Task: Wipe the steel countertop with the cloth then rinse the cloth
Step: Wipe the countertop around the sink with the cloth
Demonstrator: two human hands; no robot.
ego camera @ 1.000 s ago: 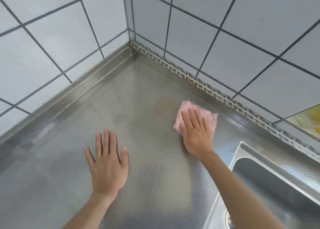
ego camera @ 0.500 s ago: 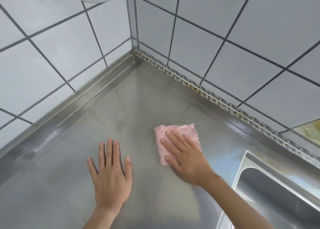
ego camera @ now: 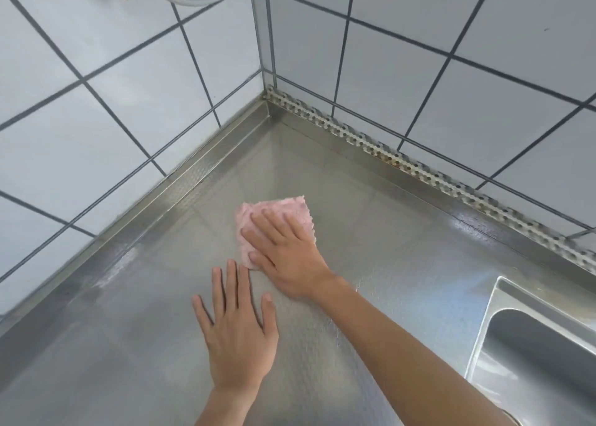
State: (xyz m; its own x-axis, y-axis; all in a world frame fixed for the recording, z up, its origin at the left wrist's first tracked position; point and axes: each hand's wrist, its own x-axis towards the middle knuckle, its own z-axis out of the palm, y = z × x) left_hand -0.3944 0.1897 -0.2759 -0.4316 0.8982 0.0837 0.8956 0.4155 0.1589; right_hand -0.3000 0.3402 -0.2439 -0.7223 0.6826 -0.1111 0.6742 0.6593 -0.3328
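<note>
Item: pink cloth, under my right grip, fingers flat, pressing it to steel bench. Left grip flat, empty, nearest. Sink far right of grip.

We see a small pink cloth, fluffy and roughly square, lying flat on the steel countertop under the fingers of our right hand. Its near corner sits just beside the fingertips of our left hand. The countertop is textured, shiny steel spreading under and around both hands, with a raised lip at its back edges.
</note>
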